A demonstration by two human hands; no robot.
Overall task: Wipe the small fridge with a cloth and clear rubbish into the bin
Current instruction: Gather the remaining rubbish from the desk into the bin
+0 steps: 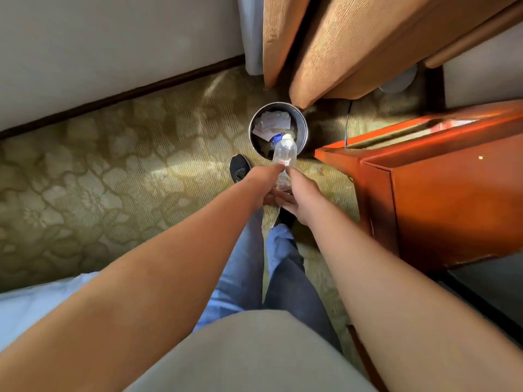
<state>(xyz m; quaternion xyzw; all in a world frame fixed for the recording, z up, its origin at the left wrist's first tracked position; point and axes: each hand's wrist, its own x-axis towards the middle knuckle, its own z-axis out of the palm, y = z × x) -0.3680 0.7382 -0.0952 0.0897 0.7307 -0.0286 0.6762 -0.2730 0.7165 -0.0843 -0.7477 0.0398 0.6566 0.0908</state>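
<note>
1. Over the bin [302, 128], down on the patterned carpet [113, 165] beside the wooden cabinet [441, 199], I have the clear plastic bottle [284, 152] pointed neck-first at the opening. Its far end lies across the near rim, and paper and a blue cap already sit inside.
2. Risk as I judge it: the bin mouth is narrow and the bottle is lined up over its near edge, not its centre. Let go from here and it may strike the rim and roll out onto the carpet, or towards my shoe [239, 168].
3. Second risk: the rubbish already inside stands fairly high, so a light bottle could bounce back out.
4. Grip: both hands grasp the bottle's near end. My left hand [264, 183] pinches it from one side, fingers closed on the plastic.
5. My right hand [301, 198] closes on it from the other side, thumb along the body. Neither hand is released.
</note>
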